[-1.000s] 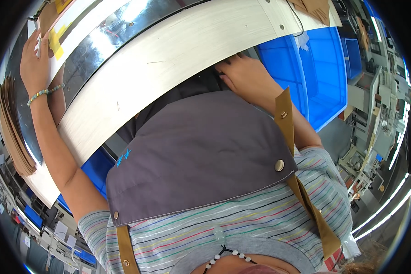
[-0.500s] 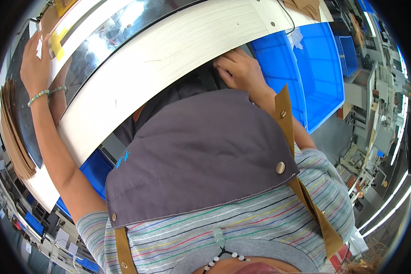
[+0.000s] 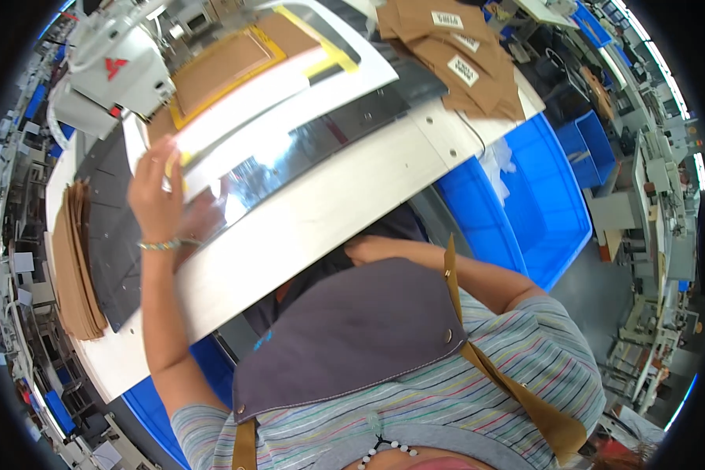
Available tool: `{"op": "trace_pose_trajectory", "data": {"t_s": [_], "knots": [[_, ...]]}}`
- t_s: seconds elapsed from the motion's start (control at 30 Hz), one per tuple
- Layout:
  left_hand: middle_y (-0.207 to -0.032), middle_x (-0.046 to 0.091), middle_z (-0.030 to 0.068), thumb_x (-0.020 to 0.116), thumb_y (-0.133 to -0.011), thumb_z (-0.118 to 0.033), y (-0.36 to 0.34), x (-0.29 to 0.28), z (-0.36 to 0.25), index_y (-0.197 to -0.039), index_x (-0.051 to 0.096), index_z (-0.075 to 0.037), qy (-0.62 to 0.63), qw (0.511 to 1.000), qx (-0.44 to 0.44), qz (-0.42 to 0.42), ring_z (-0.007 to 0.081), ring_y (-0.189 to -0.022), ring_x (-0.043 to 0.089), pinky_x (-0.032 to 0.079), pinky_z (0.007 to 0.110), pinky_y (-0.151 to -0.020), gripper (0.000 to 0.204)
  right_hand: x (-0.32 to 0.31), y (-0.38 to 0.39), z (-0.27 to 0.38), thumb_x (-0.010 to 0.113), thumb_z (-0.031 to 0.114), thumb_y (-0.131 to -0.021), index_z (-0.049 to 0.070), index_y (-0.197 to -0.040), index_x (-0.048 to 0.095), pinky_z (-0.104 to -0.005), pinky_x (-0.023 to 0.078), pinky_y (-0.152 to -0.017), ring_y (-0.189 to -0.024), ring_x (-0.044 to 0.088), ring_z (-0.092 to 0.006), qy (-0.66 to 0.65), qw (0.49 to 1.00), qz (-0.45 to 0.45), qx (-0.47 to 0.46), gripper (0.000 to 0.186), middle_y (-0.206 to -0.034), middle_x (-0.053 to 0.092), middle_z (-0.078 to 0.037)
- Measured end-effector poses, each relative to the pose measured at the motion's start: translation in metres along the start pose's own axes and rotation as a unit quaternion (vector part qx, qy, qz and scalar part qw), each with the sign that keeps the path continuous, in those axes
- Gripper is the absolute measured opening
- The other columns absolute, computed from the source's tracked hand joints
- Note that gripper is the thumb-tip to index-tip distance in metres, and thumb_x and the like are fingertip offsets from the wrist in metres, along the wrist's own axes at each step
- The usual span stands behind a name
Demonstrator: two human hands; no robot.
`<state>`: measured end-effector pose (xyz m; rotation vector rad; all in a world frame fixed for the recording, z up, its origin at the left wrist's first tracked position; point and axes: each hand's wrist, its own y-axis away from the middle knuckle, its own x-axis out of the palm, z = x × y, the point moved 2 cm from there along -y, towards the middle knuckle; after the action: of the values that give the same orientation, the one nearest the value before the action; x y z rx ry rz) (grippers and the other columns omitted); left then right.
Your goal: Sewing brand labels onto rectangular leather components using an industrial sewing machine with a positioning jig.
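Note:
My left hand (image 3: 155,192), a beaded bracelet at its wrist, reaches over the table to the near left corner of a white sheet (image 3: 243,129) with yellow tape on it. Its fingers are stretched out, with the thumb apart; the tips are slightly blurred. Within the white sheet, a yellow frame (image 3: 278,53) surrounds a brown panel (image 3: 223,66). Under the sheet's near side lies a shiny metal plate (image 3: 290,153) that mirrors the hand. Down at my lap, below the table edge, is my right hand (image 3: 366,249); its fingers are mostly hidden.
A white machine head (image 3: 117,66) stands at the far left. Brown pieces with white labels (image 3: 462,59) pile up at the far right; more brown pieces (image 3: 74,266) are stacked at the left edge. Blue bins (image 3: 552,211) stand right of the white table (image 3: 305,200).
The view has shifted, bringing the machine head and yellow frame into sight. My left hand stays by the white sheet's corner. My right hand has drawn back from the table edge toward my lap.

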<state>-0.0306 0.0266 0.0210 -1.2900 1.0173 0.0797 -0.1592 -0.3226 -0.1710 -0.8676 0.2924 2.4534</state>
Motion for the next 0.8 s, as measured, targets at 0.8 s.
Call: {"op": "trace_pose_trajectory", "data": {"t_s": [0.8], "knots": [[-0.138,0.062,0.0209,0.047,-0.113,-0.034,0.055,0.007,-0.222,-0.132,0.065,0.004,0.393,0.745,-0.039,0.537,0.0371,-0.127,0.059,0.045,0.042,-0.111,0.046,-0.022,0.012,0.019,0.066,0.02,-0.088,0.002,-0.091,0.078,-0.0474,0.06,-0.077,-0.09,0.076,-0.0397,0.16,0.964,0.09,0.191,0.022,-0.094,0.077,-0.019]]}}
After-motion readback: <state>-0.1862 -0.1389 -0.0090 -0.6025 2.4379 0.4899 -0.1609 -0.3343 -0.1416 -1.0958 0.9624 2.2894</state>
